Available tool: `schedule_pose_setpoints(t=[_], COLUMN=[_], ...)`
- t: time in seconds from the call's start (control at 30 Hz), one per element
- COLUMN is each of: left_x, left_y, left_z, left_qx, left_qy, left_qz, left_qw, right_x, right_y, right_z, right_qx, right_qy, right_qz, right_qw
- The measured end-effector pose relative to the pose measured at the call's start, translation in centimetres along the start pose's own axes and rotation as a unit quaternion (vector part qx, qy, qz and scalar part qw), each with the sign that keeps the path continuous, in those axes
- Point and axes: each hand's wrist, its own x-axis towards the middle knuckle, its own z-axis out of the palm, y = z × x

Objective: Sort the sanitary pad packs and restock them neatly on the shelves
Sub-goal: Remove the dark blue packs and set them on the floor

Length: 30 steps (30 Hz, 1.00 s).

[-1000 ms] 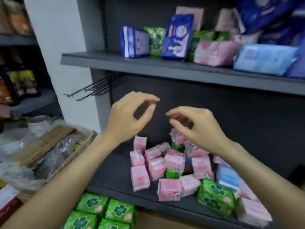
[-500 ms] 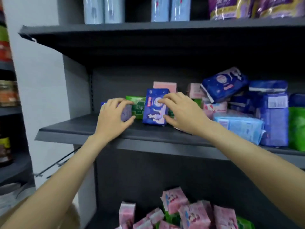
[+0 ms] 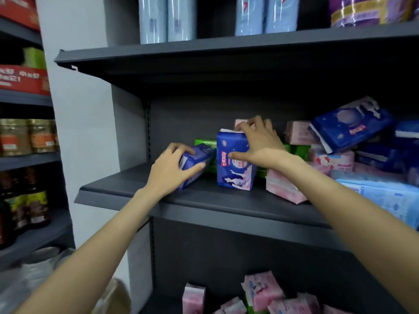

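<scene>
**Two blue packs, two hands: tilted one vs upright one**

Both hands are on the middle shelf [image 3: 226, 200], each w/ its own blue pack. Left hand [image 3: 169, 168] is curled round the small blue pack [image 3: 195, 163]: fingers over its top edge, thumb under the near side. That pack lies tilted, long axis running from near-left down low to far-right up high, far end pointing at the green packs [image 3: 205, 142] behind. Right hand [image 3: 258, 146] grips the tall blue pack [image 3: 234, 164] from the right: fingertips hooked over the top rim, thumb pressed on the front face. This one stands upright on the shelf, long axis vertical, front face toward the camera.

Key relation: the tilted pack sits just left of the upright one, near corners almost touching; can't tell if they actually touch. Each hand is nearer its own pack, no crossing needed. Judgement: to line them up, the left pack needs rotating to vertical and sliding beside the right one, w/ bare shelf free to the left.

Right of the hands: pink pack [image 3: 283, 189] lying near the shelf front, plus a loose heap of pink, blue & light-blue packs [image 3: 353, 132], not yet sorted. More pink packs [image 3: 263, 291] on the shelf below.
</scene>
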Motion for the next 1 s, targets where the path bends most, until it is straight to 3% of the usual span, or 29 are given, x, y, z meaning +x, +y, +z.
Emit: schedule_pose_setpoints(t=[0.13,0.3,0.5,0.63,0.77,0.87,0.93,1.0], left_x=[0.5,0.1,-2.9,-5.1,-5.8,-5.9,-5.9,-6.6], left_y=[1.2,1.2,-1.0,-0.7,-0.6,0.3,1.1,1.7], left_z=[0.7,1.0,-2.2,-5.5,-5.1,-4.3,-4.5,-5.2], left_qx=[0.005,0.121,0.021,-0.09,-0.107,-0.089,-0.057,-0.022], left_qy=[-0.021,-0.045,-0.14,-0.205,-0.119,-0.111,-0.075,-0.014], left_qz=[-0.027,-0.039,0.073,-0.038,-0.148,-0.217,-0.195,-0.116], left_qw=[0.999,0.991,0.987,0.974,0.976,0.966,0.976,0.993], right_x=[-1.5,-3.8,-6.4,-8.2,-8.4,-8.1,-8.3,-8.9], right_y=[-0.2,-0.5,0.0,-0.5,-1.4,-2.7,-3.6,-4.1], right_z=[-0.8,-0.8,-1.9,-2.6,-2.1,-1.5,-1.1,-1.0], right_qx=[0.076,0.108,0.258,0.365,0.467,0.535,0.56,0.566], right_qy=[-0.033,0.066,0.093,0.133,0.142,0.112,0.098,0.097], right_qz=[-0.011,0.0,0.107,0.134,0.171,0.188,0.185,0.178], right_qw=[0.996,0.992,0.956,0.912,0.856,0.816,0.802,0.799])
